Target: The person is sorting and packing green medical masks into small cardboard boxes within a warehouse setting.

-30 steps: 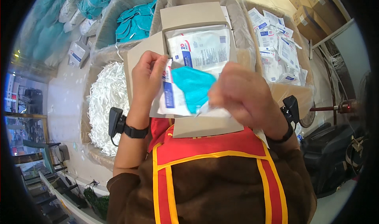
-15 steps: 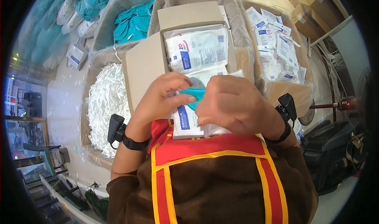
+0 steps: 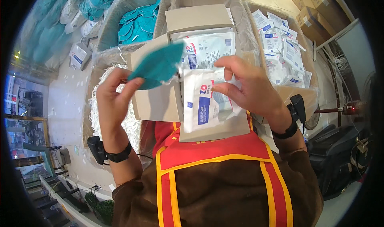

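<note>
Raised over the left flap of the carton, my left hand [image 3: 116, 93] pinches a teal face mask [image 3: 158, 67] at its lower left edge between thumb and fingers. The mask is tilted and a little blurred. My right hand [image 3: 252, 83] is open, thumb and forefinger apart, above the right part of a white packet [image 3: 206, 103] with a blue panel. Its thumb tip lies over the packet; whether they touch I cannot tell. Behind it, more white packets [image 3: 212, 45] lie in an open cardboard carton [image 3: 200, 19] against my apron.
A lined bin [image 3: 138, 25] at the far left holds teal masks. Below it are white strips [image 3: 108, 103], partly behind my left arm. A box [image 3: 296, 93] on the right holds loose packets. Teal and white bags [image 3: 76, 11] are heaped at far left; closed cartons [image 3: 320, 13] stand far right.
My hands have moved apart. The teal mask, partly hidden between them before, has gone up and left in my left hand. My right hand has opened, and more of the white packet shows.
</note>
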The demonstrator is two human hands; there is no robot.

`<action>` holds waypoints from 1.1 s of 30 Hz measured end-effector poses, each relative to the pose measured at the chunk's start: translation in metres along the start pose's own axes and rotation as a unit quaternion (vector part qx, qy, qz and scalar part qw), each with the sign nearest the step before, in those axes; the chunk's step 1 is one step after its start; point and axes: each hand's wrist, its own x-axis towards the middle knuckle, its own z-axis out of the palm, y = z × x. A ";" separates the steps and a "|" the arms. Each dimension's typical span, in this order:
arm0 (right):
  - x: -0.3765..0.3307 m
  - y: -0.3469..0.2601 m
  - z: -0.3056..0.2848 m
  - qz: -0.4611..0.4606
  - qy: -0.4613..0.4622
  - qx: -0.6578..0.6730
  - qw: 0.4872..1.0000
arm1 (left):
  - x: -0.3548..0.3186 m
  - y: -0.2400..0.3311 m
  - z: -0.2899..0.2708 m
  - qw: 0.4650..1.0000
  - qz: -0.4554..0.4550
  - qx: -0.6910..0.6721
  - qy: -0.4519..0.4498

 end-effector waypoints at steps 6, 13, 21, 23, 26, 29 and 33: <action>0.019 -0.021 0.010 -0.061 0.030 -0.054 0.996 | 0.006 0.034 0.021 0.991 0.129 -0.034 -0.033; 0.018 -0.011 0.029 -0.087 -0.067 -0.070 0.991 | -0.007 0.024 0.064 0.859 -0.159 -0.457 0.169; 0.035 0.019 0.032 -0.126 -0.153 -0.104 0.975 | 0.007 -0.022 -0.016 0.845 -0.140 -0.423 0.295; 0.055 0.043 0.036 -0.028 -0.165 -0.236 0.957 | -0.002 -0.028 -0.049 0.855 -0.082 -0.394 0.329; 0.072 0.079 0.049 0.015 -0.154 -0.264 0.952 | -0.012 -0.027 -0.074 0.841 -0.080 -0.423 0.328; 0.078 0.097 0.064 0.061 -0.143 -0.259 0.953 | -0.016 -0.028 -0.063 0.859 -0.076 -0.373 0.343; 0.083 0.094 0.063 0.103 -0.165 -0.242 0.951 | -0.014 -0.032 -0.040 0.894 -0.113 -0.342 0.267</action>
